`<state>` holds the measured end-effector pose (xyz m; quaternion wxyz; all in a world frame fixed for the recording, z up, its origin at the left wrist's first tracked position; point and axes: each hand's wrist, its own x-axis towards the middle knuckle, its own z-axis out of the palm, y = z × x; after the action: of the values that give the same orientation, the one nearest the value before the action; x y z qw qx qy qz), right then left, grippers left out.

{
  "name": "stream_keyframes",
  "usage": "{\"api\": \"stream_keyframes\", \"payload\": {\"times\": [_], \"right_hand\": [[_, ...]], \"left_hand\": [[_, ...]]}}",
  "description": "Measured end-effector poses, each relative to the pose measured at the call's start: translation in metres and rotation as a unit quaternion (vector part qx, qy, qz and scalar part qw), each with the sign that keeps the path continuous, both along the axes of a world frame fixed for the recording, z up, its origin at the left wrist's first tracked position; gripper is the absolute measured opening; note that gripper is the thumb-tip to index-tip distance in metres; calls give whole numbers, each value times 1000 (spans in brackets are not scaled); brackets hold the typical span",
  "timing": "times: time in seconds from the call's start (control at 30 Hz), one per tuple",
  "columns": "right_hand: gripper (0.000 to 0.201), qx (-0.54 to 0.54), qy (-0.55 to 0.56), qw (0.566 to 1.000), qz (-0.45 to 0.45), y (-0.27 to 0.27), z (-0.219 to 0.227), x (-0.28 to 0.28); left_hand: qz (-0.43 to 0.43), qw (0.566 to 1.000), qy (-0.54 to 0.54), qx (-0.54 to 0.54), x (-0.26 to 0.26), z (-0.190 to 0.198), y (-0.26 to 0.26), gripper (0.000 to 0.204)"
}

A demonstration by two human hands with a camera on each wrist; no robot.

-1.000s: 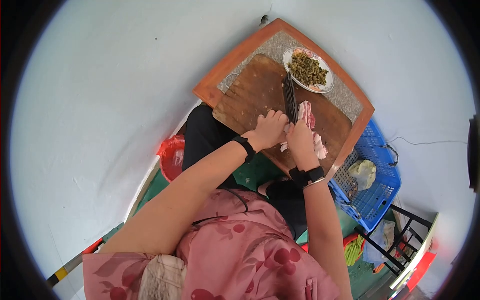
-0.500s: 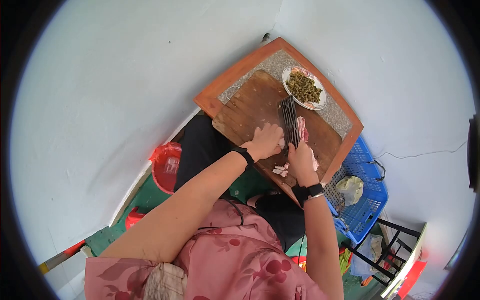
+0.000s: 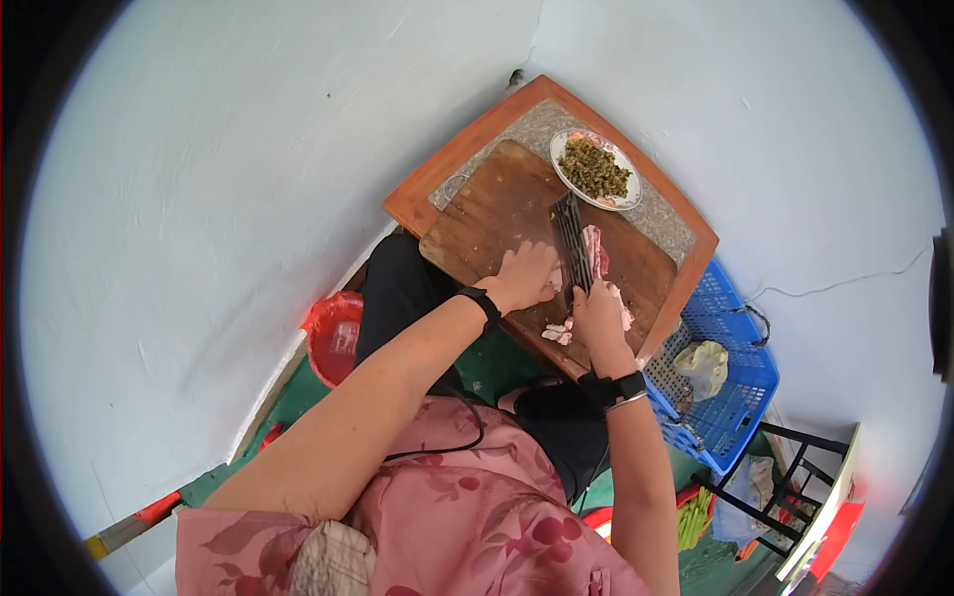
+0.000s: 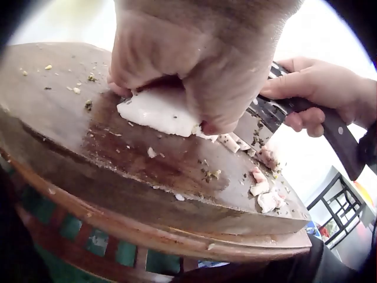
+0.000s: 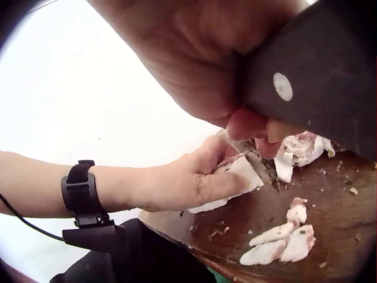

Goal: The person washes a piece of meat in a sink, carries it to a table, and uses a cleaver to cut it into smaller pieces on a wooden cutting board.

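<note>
On a wooden cutting board (image 3: 487,214), my left hand (image 3: 529,273) holds down a slab of fatty pork (image 4: 156,112), thumb on one side and fingers curled over the other. My right hand (image 3: 599,318) grips the dark handle of a cleaver (image 3: 570,238). The cleaver's blade stands right at the slab's cut end, beside the left fingers. Several cut pork strips (image 5: 283,244) lie near the board's front edge. More pork (image 3: 596,248), pink and white, lies on the far side of the blade, partly covered by the right hand.
Behind the board, a plate (image 3: 633,191) of chopped greens (image 3: 594,167) stands on the wood-framed table (image 3: 447,164) against the corner walls. A blue crate (image 3: 730,397) with a plastic bag sits to the right. At left on the floor is a red bucket (image 3: 318,348).
The head view has shifted. My hands have drawn slightly apart, and the cleaver has tilted to show more of its blade face. Cut strips near the front edge now show more clearly.
</note>
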<state>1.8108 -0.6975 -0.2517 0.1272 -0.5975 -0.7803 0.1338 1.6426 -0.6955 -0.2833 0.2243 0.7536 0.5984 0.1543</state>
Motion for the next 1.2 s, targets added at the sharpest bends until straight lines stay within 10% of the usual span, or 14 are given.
{"api": "stream_keyframes", "payload": {"times": [0.4,0.73,0.93,1.2], "right_hand": [[29,-81,66,994,-38,34,1,-25],[30,-163,243,949,-116,33,39,19],[29,-205,334,907,-155,21,53,23],[26,-216,367,890,-161,14,54,27]], "left_hand": [[-94,996,0,12,-22,2,3,45],[0,993,-35,113,-6,33,-25,48],[-321,936,-103,104,19,2,-32,46],[-356,930,-74,64,33,-13,-35,28]]}}
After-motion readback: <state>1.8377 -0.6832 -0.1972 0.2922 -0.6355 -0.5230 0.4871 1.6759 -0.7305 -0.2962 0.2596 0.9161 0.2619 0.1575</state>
